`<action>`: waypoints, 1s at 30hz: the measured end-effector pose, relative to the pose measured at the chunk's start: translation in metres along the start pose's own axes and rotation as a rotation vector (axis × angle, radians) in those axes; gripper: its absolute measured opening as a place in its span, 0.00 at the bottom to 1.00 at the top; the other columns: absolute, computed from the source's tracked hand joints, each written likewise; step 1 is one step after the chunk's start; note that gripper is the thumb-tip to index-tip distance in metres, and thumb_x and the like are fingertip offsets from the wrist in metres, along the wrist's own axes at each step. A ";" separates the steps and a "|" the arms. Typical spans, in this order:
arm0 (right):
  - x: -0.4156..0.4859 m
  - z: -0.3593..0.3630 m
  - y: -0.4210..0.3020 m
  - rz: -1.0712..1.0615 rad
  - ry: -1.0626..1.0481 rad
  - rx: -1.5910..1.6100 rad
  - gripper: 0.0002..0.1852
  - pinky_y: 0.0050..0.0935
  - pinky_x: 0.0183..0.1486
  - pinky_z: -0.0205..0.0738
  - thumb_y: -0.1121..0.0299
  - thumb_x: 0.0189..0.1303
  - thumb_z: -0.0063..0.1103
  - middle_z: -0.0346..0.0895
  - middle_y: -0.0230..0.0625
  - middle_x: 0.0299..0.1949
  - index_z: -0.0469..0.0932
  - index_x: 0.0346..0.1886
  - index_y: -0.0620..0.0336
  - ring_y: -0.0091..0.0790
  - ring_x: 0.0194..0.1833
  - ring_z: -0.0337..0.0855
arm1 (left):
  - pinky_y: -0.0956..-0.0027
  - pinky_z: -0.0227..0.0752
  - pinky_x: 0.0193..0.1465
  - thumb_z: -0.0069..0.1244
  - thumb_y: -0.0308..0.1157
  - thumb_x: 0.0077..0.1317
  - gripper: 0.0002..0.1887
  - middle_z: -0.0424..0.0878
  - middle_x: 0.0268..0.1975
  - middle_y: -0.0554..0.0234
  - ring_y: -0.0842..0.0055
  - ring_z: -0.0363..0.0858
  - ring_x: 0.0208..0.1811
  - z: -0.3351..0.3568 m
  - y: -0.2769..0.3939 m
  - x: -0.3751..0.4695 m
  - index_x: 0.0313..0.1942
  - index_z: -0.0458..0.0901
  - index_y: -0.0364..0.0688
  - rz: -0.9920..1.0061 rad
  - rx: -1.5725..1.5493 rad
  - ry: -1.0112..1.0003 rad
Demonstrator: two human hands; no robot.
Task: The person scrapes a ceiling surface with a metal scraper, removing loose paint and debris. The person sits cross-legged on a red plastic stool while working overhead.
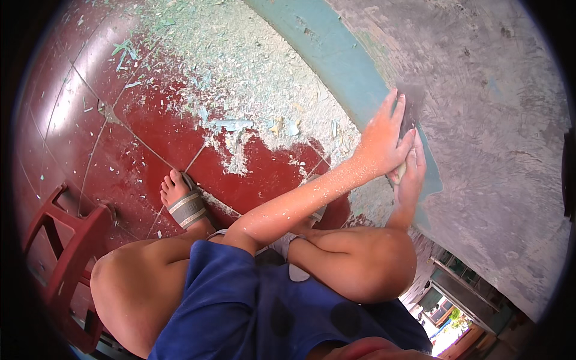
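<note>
Both of my hands are on a scraper with a wide grey blade (pixel 410 101), set against the wall (pixel 486 135). My right hand (pixel 413 173) is wrapped around its pale handle (pixel 399 173), which is mostly hidden. From the left, my left hand (pixel 380 139) reaches across with its fingers laid along the blade and its thumb near my right fingers. The blade lies over bare, patchy grey wall beside a band of blue-green paint (pixel 330 54). White dust and specks coat my left forearm (pixel 315 193).
Paint flakes and pale dust (pixel 270 76) cover the red tiled floor (pixel 148 130) along the wall's foot. My sandalled foot (pixel 186 202) rests on the tiles. A red plastic stool (pixel 76 252) is at the left. Behind me at lower right shows a bright opening (pixel 445 324).
</note>
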State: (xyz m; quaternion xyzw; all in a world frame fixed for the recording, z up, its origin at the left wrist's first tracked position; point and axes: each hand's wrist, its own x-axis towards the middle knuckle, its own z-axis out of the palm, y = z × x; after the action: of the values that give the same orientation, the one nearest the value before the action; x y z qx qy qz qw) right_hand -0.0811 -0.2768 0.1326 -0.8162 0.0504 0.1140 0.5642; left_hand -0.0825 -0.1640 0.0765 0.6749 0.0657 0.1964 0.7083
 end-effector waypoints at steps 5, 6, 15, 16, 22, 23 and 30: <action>0.006 0.007 -0.007 -0.043 0.030 -0.039 0.27 0.22 0.30 0.71 0.63 0.82 0.42 0.80 0.39 0.51 0.64 0.78 0.64 0.24 0.39 0.80 | 0.54 0.49 0.83 0.46 0.36 0.77 0.37 0.44 0.81 0.26 0.40 0.45 0.83 0.005 -0.004 0.005 0.75 0.52 0.20 0.099 -0.030 -0.039; 0.009 0.008 -0.006 -0.056 0.028 -0.032 0.27 0.23 0.35 0.76 0.62 0.82 0.41 0.80 0.41 0.55 0.64 0.78 0.64 0.26 0.45 0.82 | 0.53 0.47 0.84 0.45 0.36 0.77 0.36 0.42 0.82 0.26 0.40 0.43 0.84 0.004 -0.005 0.007 0.75 0.52 0.19 0.106 -0.040 -0.046; 0.058 0.082 -0.017 -0.274 -0.048 -0.182 0.23 0.35 0.71 0.67 0.66 0.82 0.45 0.75 0.50 0.70 0.71 0.73 0.70 0.40 0.70 0.75 | 0.55 0.48 0.83 0.42 0.37 0.79 0.34 0.49 0.80 0.23 0.42 0.48 0.83 -0.037 -0.032 0.055 0.75 0.54 0.20 0.121 0.082 0.144; 0.062 0.089 -0.016 -0.298 -0.056 -0.184 0.23 0.34 0.71 0.67 0.66 0.82 0.45 0.75 0.50 0.70 0.71 0.73 0.70 0.40 0.70 0.75 | 0.56 0.49 0.83 0.42 0.37 0.79 0.34 0.50 0.79 0.23 0.43 0.49 0.83 -0.044 -0.033 0.058 0.75 0.56 0.21 0.114 0.074 0.156; 0.039 0.075 -0.026 -0.121 -0.065 -0.102 0.23 0.27 0.54 0.79 0.67 0.81 0.44 0.78 0.44 0.65 0.72 0.73 0.65 0.34 0.59 0.82 | 0.53 0.48 0.83 0.46 0.37 0.77 0.34 0.53 0.78 0.22 0.41 0.51 0.82 -0.043 -0.032 0.045 0.73 0.58 0.20 0.180 0.082 0.101; 0.028 0.063 -0.026 -0.082 0.006 -0.117 0.23 0.27 0.50 0.79 0.66 0.81 0.45 0.79 0.43 0.64 0.72 0.73 0.65 0.32 0.57 0.82 | 0.52 0.48 0.83 0.47 0.36 0.77 0.34 0.54 0.78 0.22 0.41 0.51 0.82 -0.035 -0.030 0.036 0.73 0.59 0.19 0.200 0.082 0.084; 0.047 0.043 -0.009 -0.139 -0.003 -0.221 0.24 0.23 0.41 0.79 0.62 0.81 0.47 0.80 0.42 0.60 0.72 0.73 0.65 0.29 0.51 0.82 | 0.49 0.51 0.82 0.49 0.35 0.74 0.34 0.55 0.76 0.17 0.35 0.52 0.80 -0.025 -0.033 0.043 0.71 0.60 0.18 0.215 0.123 0.109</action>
State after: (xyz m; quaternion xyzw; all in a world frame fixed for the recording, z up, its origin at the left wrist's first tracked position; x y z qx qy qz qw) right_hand -0.0397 -0.2315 0.1145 -0.8748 -0.0198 0.0808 0.4773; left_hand -0.0460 -0.1258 0.0499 0.7084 0.0432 0.3030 0.6360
